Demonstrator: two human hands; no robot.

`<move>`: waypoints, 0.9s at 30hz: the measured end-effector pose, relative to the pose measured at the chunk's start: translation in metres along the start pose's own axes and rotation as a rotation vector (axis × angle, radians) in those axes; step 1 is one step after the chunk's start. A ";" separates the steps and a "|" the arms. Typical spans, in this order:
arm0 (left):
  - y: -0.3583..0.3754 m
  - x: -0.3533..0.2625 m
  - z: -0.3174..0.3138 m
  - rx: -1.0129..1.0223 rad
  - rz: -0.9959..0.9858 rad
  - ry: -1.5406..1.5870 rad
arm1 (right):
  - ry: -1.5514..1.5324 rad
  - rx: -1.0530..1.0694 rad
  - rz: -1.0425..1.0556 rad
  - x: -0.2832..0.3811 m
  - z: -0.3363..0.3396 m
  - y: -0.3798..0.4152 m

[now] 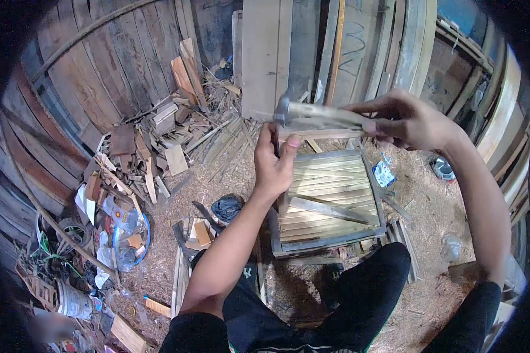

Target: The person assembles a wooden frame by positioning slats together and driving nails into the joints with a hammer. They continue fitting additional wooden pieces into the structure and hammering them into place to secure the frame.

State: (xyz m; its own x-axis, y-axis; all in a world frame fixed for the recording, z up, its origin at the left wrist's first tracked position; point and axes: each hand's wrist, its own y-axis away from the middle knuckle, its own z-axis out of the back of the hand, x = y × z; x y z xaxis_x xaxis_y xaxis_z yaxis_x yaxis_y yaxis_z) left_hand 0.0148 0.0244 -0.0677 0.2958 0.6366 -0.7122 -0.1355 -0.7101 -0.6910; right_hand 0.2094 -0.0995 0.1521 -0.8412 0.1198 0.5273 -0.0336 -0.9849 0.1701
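A hammer [327,113], blurred by motion, is in my right hand [415,122], whose fingers are closed round its handle. The hammer's metal head is at the left, just above my left hand [275,167]. My left hand is raised, its thumb and fingers pinched round something dark and small that I cannot make out. Below the hands, a slatted wooden panel [312,176] with a dark frame lies in front of my knees. A loose wooden strip [330,210] rests slantwise on the slats.
Wood scraps [176,159] are heaped at the back left. Tall boards [265,59] lean on the back wall. A blue-rimmed basin [148,235] and a white bucket [75,303] stand at the left. A blue-and-white packet [384,175] lies right of the panel.
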 end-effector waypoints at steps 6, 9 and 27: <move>-0.002 0.006 0.001 0.013 0.013 -0.004 | -0.208 -0.184 -0.022 -0.011 -0.019 -0.003; -0.003 0.002 0.001 0.005 0.011 0.006 | -0.252 -0.093 0.098 -0.018 -0.028 -0.005; -0.009 -0.008 -0.004 0.026 0.090 0.183 | -0.374 -0.343 0.160 -0.034 -0.070 -0.018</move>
State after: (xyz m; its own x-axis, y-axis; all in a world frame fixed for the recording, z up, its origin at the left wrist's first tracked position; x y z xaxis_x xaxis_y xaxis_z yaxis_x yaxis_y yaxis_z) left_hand 0.0172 0.0246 -0.0559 0.4484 0.5039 -0.7383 -0.1924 -0.7522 -0.6302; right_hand 0.2014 -0.0944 0.0728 -0.6021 -0.0606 0.7961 -0.1477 -0.9714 -0.1857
